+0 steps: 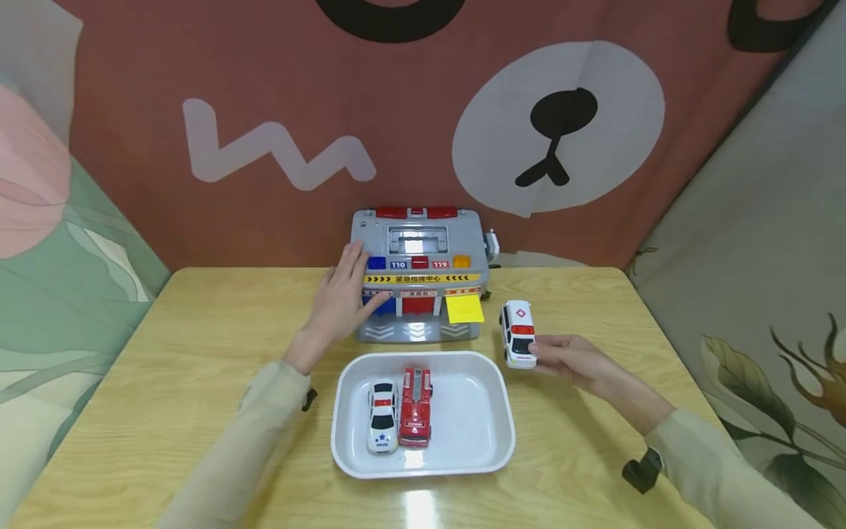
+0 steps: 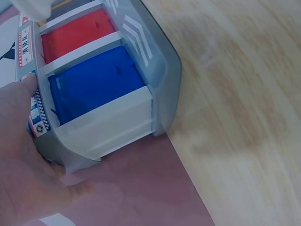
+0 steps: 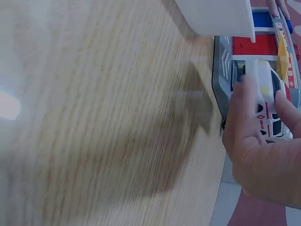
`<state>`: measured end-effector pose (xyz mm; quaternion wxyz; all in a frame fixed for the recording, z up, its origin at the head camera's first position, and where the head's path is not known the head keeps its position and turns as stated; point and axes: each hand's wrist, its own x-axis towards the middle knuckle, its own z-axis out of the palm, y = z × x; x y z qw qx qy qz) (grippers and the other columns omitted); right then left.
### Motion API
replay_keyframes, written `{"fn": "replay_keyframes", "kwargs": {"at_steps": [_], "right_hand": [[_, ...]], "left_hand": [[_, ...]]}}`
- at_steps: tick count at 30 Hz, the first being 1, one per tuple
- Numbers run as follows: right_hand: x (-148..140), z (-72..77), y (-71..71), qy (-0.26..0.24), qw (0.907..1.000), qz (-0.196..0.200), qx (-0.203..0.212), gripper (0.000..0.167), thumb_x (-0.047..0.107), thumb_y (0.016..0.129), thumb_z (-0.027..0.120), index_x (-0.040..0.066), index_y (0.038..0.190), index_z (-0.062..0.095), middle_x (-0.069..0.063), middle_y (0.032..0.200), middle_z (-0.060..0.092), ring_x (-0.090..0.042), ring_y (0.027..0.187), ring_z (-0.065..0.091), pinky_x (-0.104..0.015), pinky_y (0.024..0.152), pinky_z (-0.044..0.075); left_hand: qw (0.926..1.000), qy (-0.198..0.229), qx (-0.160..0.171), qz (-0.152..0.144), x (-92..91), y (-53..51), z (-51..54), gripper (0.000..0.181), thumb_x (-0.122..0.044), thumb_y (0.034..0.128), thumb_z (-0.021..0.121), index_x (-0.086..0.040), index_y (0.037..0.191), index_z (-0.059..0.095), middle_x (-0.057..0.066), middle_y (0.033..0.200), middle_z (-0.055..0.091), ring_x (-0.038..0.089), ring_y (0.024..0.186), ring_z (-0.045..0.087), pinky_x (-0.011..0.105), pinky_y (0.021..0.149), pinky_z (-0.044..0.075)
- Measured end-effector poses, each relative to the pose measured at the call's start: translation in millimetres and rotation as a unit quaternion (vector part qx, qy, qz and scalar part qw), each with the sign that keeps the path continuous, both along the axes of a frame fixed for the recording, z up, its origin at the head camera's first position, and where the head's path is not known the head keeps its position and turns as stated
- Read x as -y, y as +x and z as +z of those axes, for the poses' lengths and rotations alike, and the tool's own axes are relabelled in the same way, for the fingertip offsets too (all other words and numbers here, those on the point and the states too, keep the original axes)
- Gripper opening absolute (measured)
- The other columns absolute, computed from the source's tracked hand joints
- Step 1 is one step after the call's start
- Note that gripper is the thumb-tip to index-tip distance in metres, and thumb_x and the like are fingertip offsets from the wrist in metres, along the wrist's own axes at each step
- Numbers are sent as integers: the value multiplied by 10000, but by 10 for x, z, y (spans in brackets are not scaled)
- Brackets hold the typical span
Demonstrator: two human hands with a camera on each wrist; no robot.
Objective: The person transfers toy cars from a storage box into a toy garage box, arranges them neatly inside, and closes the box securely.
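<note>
A grey toy garage (image 1: 418,242) stands at the table's back, its yellow door (image 1: 465,308) raised, the blue door (image 2: 96,82) and red door (image 2: 77,34) down. My left hand (image 1: 340,297) rests on the garage's left side, fingers straight along the top and thumb across the front edge. Right of the garage, my right hand (image 1: 575,360) holds a white ambulance (image 1: 518,334) between thumb and fingers. In the right wrist view the right hand (image 3: 263,150) pinches the ambulance (image 3: 268,101), partly hiding it.
In front of the garage sits a white tray (image 1: 472,411) holding a white police car (image 1: 382,419) and a red fire truck (image 1: 416,411) side by side. A cloth printed with a bear face (image 1: 489,132) hangs behind the wooden table (image 1: 218,330).
</note>
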<state>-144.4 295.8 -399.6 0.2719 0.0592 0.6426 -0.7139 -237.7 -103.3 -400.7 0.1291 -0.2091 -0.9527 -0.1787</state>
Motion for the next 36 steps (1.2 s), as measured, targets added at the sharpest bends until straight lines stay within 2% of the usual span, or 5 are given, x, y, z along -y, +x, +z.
{"fn": "replay_keyframes", "kwargs": {"at_steps": [8, 15, 19, 26, 36], "right_hand": [[79, -131, -230, -293, 9991, -241, 178, 638, -10, 976, 516, -219, 1422, 111, -119, 1009, 670, -196, 915, 673, -377, 895, 515], [169, -204, -290, -23, 9987, -178, 482, 656, -22, 955, 555, -193, 1438, 146, -281, 1273, 523, -231, 970, 653, -406, 925, 495], [249, -221, -305, 96, 9982, -170, 560, 652, -32, 948, 562, -180, 1442, 164, -315, 1334, 450, -243, 964, 654, -411, 914, 501], [377, -237, -370, 399, 9978, 166, 506, 646, -3, 962, 555, -181, 1444, 164, -361, 1440, 325, -234, 1000, 647, -388, 906, 505], [655, -310, -479, 839, 9943, 500, 420, 607, 71, 965, 580, -140, 1443, 271, -314, 1452, 354, -155, 991, 612, -339, 890, 519]], "left_hand": [[9998, 21, 194, 67, -36, 13, 57, 852, -548, 918, 555, -40, 1523, 233, 116, 1613, 66, 298, 1468, 38, 591, 1089, 254], [9999, -28, 137, 67, -19, 37, 20, 849, -544, 923, 549, -36, 1524, 230, 126, 1610, 78, 302, 1467, 45, 601, 1080, 261], [9999, -68, 50, 58, -23, 37, 21, 852, -551, 924, 544, -37, 1526, 228, 134, 1606, 94, 312, 1464, 67, 594, 1086, 255], [10000, -34, 51, 42, -46, 18, 40, 857, -565, 929, 524, -40, 1530, 212, 128, 1609, 73, 317, 1463, 65, 583, 1098, 243], [9999, -20, 124, 71, -36, 30, 27, 859, -550, 927, 539, -46, 1534, 200, 127, 1611, 64, 303, 1467, 38, 575, 1107, 229]]}}
